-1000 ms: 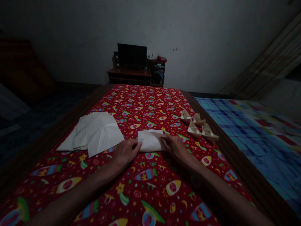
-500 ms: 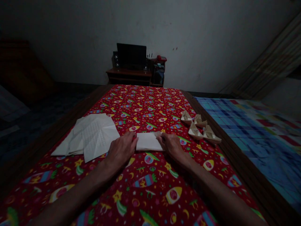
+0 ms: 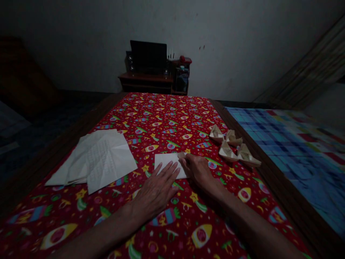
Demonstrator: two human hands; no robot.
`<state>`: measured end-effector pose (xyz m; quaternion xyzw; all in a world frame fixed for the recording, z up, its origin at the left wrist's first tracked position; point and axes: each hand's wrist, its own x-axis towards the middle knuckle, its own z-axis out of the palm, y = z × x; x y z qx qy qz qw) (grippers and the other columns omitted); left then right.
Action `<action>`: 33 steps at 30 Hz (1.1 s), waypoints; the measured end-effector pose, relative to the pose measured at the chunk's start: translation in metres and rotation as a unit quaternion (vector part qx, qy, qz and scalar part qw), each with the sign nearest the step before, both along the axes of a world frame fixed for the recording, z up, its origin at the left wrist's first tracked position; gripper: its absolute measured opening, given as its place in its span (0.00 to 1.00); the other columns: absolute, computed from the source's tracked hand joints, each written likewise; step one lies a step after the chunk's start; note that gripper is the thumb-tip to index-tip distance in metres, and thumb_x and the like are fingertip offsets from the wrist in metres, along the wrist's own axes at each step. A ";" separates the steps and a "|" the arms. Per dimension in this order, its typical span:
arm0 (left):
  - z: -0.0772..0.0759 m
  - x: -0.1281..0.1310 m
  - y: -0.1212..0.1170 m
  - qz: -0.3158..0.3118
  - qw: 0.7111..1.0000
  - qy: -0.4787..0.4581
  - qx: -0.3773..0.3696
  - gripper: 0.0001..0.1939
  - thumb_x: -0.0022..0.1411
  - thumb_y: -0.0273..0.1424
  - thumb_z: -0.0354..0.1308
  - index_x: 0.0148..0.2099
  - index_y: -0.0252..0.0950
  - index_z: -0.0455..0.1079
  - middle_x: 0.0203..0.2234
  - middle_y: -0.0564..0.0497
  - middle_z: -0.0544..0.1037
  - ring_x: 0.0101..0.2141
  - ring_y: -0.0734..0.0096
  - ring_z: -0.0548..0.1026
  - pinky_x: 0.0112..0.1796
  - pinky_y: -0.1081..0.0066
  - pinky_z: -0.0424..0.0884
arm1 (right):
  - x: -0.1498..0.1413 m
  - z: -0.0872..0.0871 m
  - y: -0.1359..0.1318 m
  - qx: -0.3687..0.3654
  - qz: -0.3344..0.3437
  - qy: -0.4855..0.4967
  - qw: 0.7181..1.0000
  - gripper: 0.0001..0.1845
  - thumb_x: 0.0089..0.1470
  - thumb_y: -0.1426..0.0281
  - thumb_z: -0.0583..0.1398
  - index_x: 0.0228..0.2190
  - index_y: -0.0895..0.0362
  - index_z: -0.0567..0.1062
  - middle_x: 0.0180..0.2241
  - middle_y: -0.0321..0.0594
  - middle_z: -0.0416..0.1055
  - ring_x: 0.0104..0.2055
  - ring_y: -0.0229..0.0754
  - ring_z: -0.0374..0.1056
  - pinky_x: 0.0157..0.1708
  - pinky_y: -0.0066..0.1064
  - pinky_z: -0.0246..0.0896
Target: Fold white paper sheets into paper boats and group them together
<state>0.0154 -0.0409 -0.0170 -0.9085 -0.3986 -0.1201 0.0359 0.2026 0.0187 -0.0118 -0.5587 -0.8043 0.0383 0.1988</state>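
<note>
A folded sheet of paper (image 3: 165,158) lies in front of me on a red patterned cloth (image 3: 172,118). My left hand (image 3: 159,185) rests flat with its fingers stretched out over the paper's near edge. At the paper's right end, my right hand (image 3: 198,169) is closed, its fingers bent around a turned-up corner. Part of that end is hidden under the fingers. To the left is a pile of loose creased sheets (image 3: 107,158), some with writing. On the right sit several folded paper boats (image 3: 228,151) in a cluster.
The cloth covers a surface with dark wooden edges (image 3: 239,131). Beyond it, a black monitor (image 3: 148,57), speakers and a red telephone (image 3: 185,59) stand on a wooden desk (image 3: 145,80) by the wall. At right is a blue checked sheet (image 3: 258,133).
My left hand has let go of the paper's left end, moved right and nearer to me, and opened flat over it. My right hand stays at the right end. The view has tilted slightly.
</note>
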 end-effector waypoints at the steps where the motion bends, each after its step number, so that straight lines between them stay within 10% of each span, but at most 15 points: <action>1: 0.000 -0.001 0.000 -0.001 1.000 -0.001 0.001 0.26 0.68 0.37 0.43 0.64 0.32 0.48 0.63 0.43 0.53 0.63 0.62 0.49 0.60 0.55 0.50 | 0.000 0.001 0.000 -0.004 -0.001 0.001 1.000 0.16 0.59 0.66 0.52 0.27 0.59 0.74 0.20 0.39 0.71 0.19 0.34 0.60 0.21 0.26 0.42; 17: -0.001 -0.001 0.001 -0.017 0.999 -0.022 -0.017 0.24 0.67 0.36 0.45 0.63 0.37 0.52 0.63 0.44 0.53 0.63 0.59 0.48 0.59 0.52 0.50 | 0.000 -0.004 0.002 0.020 -0.010 -0.022 1.000 0.15 0.59 0.65 0.51 0.25 0.59 0.71 0.19 0.37 0.68 0.18 0.33 0.58 0.21 0.27 0.40; 24: 0.002 0.001 0.000 -0.005 0.999 -0.030 -0.028 0.21 0.66 0.34 0.47 0.60 0.44 0.57 0.63 0.47 0.54 0.62 0.52 0.49 0.58 0.49 0.53 | 0.000 0.008 -0.008 0.077 -0.040 -0.072 0.994 0.14 0.60 0.70 0.48 0.41 0.62 0.71 0.29 0.45 0.72 0.25 0.40 0.65 0.24 0.28 0.52; 28: -0.002 0.001 -0.001 -0.006 0.999 -0.034 -0.019 0.15 0.64 0.31 0.49 0.53 0.39 0.66 0.59 0.45 0.60 0.63 0.52 0.45 0.59 0.49 0.51 | -0.011 0.009 -0.037 0.140 0.072 -0.071 0.985 0.20 0.60 0.73 0.48 0.51 0.63 0.66 0.46 0.54 0.69 0.45 0.48 0.67 0.42 0.36 0.63; 33: -0.002 -0.002 -0.004 -0.008 0.999 -0.031 -0.013 0.17 0.64 0.33 0.49 0.54 0.37 0.65 0.60 0.44 0.59 0.63 0.53 0.45 0.59 0.50 0.50 | -0.004 -0.011 -0.066 0.079 0.220 -0.056 0.971 0.32 0.61 0.63 0.49 0.61 0.64 0.50 0.61 0.53 0.51 0.64 0.48 0.45 0.59 0.42 0.53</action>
